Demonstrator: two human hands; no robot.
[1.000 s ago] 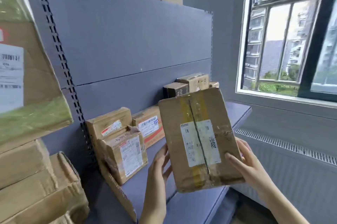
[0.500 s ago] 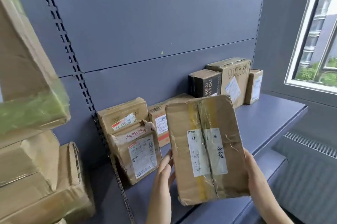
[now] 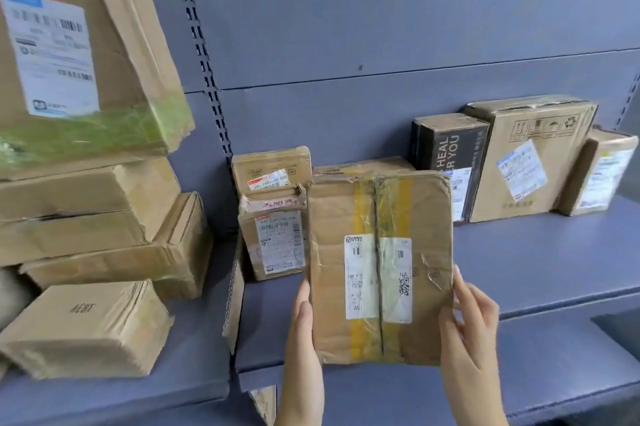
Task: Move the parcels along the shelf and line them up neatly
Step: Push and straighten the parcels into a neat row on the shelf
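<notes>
I hold a flat brown cardboard parcel (image 3: 379,266) upright in front of the blue-grey shelf (image 3: 540,262), its white label and yellow tape facing me. My left hand (image 3: 303,339) grips its lower left edge and my right hand (image 3: 471,328) its lower right edge. Behind it on the shelf stand a small labelled parcel (image 3: 273,238), a tan box (image 3: 270,169) behind that, and a low box (image 3: 360,165) mostly hidden by the held parcel. Further right along the back wall stand a black box (image 3: 446,162), a larger brown box (image 3: 526,158) and a small leaning parcel (image 3: 599,172).
The neighbouring shelf bay on the left carries stacked cardboard boxes (image 3: 97,217), a large box with green tape (image 3: 79,51) on top and a small box (image 3: 86,328) in front. A perforated upright (image 3: 201,54) divides the bays. A lower shelf edge (image 3: 415,394) juts towards me.
The view has swung left and nearer the shelf, so the window has left the frame. The held parcel has come upright and closer to the small parcels, both hands still on it.
</notes>
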